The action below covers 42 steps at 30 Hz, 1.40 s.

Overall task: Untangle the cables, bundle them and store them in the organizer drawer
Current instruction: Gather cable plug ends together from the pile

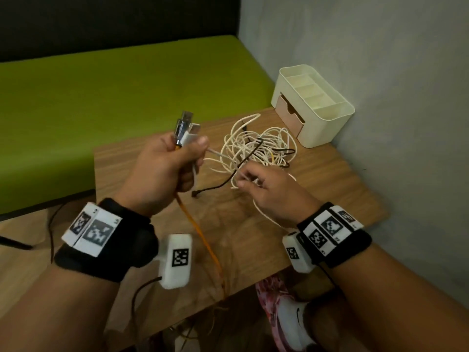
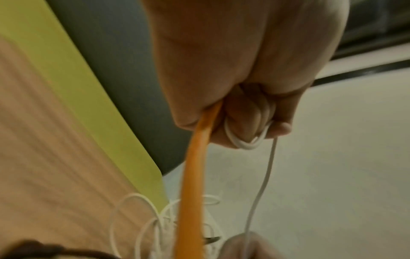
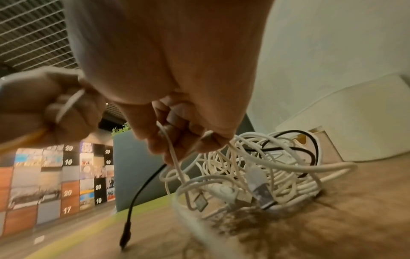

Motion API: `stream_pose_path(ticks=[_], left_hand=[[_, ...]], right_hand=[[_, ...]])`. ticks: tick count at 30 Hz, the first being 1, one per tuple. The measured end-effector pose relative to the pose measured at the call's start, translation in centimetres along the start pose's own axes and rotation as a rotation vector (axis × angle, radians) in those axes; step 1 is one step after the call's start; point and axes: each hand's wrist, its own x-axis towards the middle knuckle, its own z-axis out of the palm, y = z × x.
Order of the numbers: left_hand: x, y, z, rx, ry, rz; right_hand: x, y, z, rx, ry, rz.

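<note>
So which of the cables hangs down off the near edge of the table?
The orange cable. It runs from the left hand down past the table edge, while the white cables and the black cable lie on top.

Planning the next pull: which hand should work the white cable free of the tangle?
Probably the right hand: it already pinches the white cable beside the tangle. The left hand is full, gripping plug ends and the orange cable.
</note>
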Motion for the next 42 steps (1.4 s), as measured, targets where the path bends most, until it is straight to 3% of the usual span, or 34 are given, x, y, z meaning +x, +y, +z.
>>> stream_pose_path(ticks=[1,4,6,9,11,13,15,18,20,23,25,26,27,30,32,34,37,39,42], left_hand=[[0.2,-0.3,-0.4,0.11,0.032,-0.029],[0.2,-1.8,-0.7,0.726,0.11,-0.158],[0.0,-2.6,-0.4,0.874,0.181,-0.162],[-0.1,-2.9,0.3,0.796,0.331,0.053],[-0.2,-3.0,1.4,0.799,0.232,0.211],[-0.1,-3.6,2.4,0.832,0.061,0.176],[0.2,-4.2,2.6,0.891,-0.02,0.066],[0.8,-3.7,2.4,1.013,-0.037,0.038],[0.7,-2.4,2.4,1.006,-0.022,0.057],[0.5,0.4,2.0,0.496,0.15,0.043],[0.4,2.0,1.0,0.144,0.186,0.052],[0.4,2.1,0.3,0.118,0.179,0.044],[0.5,1.7,-0.5,0.199,0.185,0.016],[1.0,-1.3,-2.6,0.866,0.19,-0.165],[1.1,-3.1,-3.4,1.073,0.19,-0.237],[0.9,-3.2,-3.0,1.122,0.238,-0.184],[0.3,-2.1,-0.8,1.044,0.272,0.028],[-0.2,-1.8,1.3,0.998,0.132,0.125],[0.0,-3.0,2.2,1.037,-0.054,0.036]], right_hand=[[0.0,0.0,-0.2,0.006,-0.012,0.024],[0.1,-0.2,-1.3,0.088,0.064,0.033],[0.5,-0.1,-1.7,0.067,0.123,-0.016],[1.2,0.3,-0.4,-0.16,0.092,-0.18],[1.4,0.3,0.8,-0.253,0.114,-0.285],[1.5,0.1,1.2,-0.231,0.137,-0.327],[1.7,-0.1,0.9,-0.161,0.152,-0.346],[1.6,-0.5,0.6,-0.093,0.127,-0.342],[1.4,-1.1,0.4,-0.063,0.047,-0.2],[0.6,-1.6,0.1,-0.163,-0.183,0.04],[0.2,-1.3,0.0,-0.218,-0.256,0.077],[0.2,-1.0,-0.1,-0.201,-0.242,0.07],[0.4,-0.8,-0.2,-0.158,-0.206,0.057],[0.8,-0.6,-1.2,0.105,-0.061,0.12],[0.8,-1.0,-1.9,0.24,0.009,0.116],[1.0,-1.5,-2.2,0.232,0.002,0.092],[1.5,-1.3,-1.1,-0.065,-0.047,-0.041],[1.6,-1.1,-0.1,-0.146,-0.006,-0.122],[1.5,-1.3,0.2,-0.11,0.1,-0.146]])
